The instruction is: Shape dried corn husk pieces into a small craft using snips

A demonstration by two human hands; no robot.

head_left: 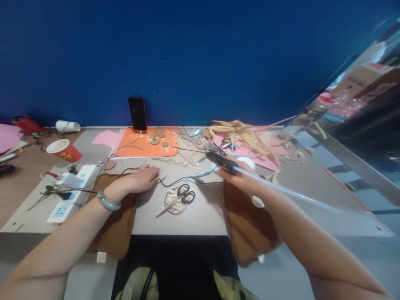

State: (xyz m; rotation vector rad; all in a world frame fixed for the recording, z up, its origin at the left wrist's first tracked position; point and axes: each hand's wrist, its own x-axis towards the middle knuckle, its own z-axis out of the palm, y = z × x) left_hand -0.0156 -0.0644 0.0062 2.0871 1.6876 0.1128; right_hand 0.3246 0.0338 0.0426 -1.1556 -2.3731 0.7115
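My right hand (239, 178) is wrapped round a dark hot glue gun (221, 161), and a long translucent glue stick (287, 191) trails from its rear towards the right. Low over the table, my left hand (142, 180) has its fingers drawn together near a small whitish piece (162, 176); whether they grip it, I cannot make out. Between the hands, scissors with black handles (186, 195) lie across a round dish (175, 211) of short pale strips. A light blue ribbon (203, 172) lies left of my right hand.
Brown pads (117, 225) lie under both forearms. At left are a power strip (73, 193) and a red paper cup (65, 151). A phone (138, 113) leans on the blue wall behind an orange sheet (131, 143) with small discs. Dried husks (243, 132) cover pink paper at right.
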